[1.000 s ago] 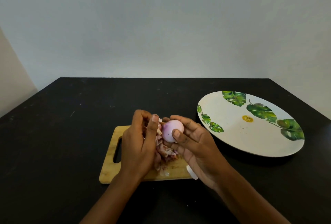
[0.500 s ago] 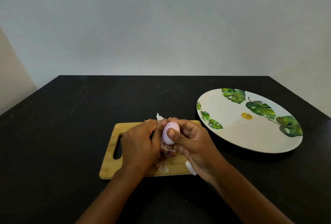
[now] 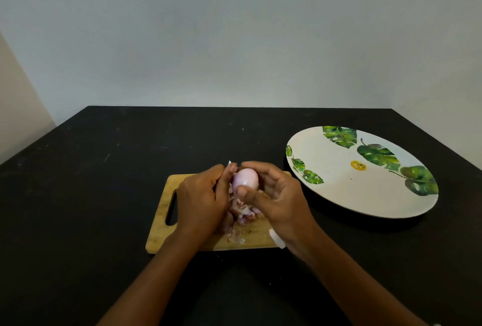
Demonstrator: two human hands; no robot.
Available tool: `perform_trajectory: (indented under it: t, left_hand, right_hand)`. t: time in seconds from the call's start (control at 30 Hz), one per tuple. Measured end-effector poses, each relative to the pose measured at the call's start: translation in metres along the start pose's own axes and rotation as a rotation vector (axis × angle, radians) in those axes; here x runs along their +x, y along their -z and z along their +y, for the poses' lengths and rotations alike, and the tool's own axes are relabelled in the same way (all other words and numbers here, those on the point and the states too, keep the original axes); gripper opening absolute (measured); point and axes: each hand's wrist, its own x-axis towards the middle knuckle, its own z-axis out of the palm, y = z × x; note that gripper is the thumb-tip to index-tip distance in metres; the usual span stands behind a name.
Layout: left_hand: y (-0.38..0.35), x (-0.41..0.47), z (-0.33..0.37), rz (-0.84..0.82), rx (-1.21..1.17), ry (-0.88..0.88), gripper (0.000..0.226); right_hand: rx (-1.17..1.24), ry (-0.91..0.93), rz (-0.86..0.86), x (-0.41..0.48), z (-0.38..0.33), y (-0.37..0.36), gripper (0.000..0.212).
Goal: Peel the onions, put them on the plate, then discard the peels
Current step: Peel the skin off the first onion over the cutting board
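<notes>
Left thumb closed back in on onion top. Right hand grips onion over board; left hand pinches peel at its 10 o'clock. Suggest pulling toward 6, rotating onion, dropping on scraps. Plate at 3 o'clock.

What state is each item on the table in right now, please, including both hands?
Pale purple onion: peeled smooth, held above the board.
Right hand: grips the onion.
Left hand: pinches a white peel scrap.
Wooden cutting board: flat, bearing loose peels.
Leaf-printed white plate: holds no onion.
</notes>
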Motion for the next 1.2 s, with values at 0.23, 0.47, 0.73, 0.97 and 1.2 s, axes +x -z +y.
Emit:
perform_trajectory:
  t: [0.23,0.47,0.73,0.97,1.2]
  left_hand:
    - [0.001,0.001,0.02,-0.165,-0.34,0.034,0.04]
    - [-0.001,-0.003,0.046,-0.285,-0.652,0.216,0.053]
    - [0.002,0.002,0.051,-0.145,-0.867,0.492,0.048]
    - [0.006,0.003,0.037,-0.093,-0.667,0.357,0.036]
    - [-0.001,-0.013,0.027,-0.28,0.0,-0.099,0.037]
  right_hand:
    - [0.614,-0.397,0.066,0.008,-0.006,-0.005,0.031]
    - [0.035,-0.362,0.214,0.008,-0.007,-0.003,0.031]
    - [0.118,-0.413,0.124,0.011,-0.01,0.005,0.031]
    - [0.164,-0.539,0.177,0.011,-0.01,0.008,0.033]
    - [0.096,-0.61,0.062,0.011,-0.014,0.006,0.032]
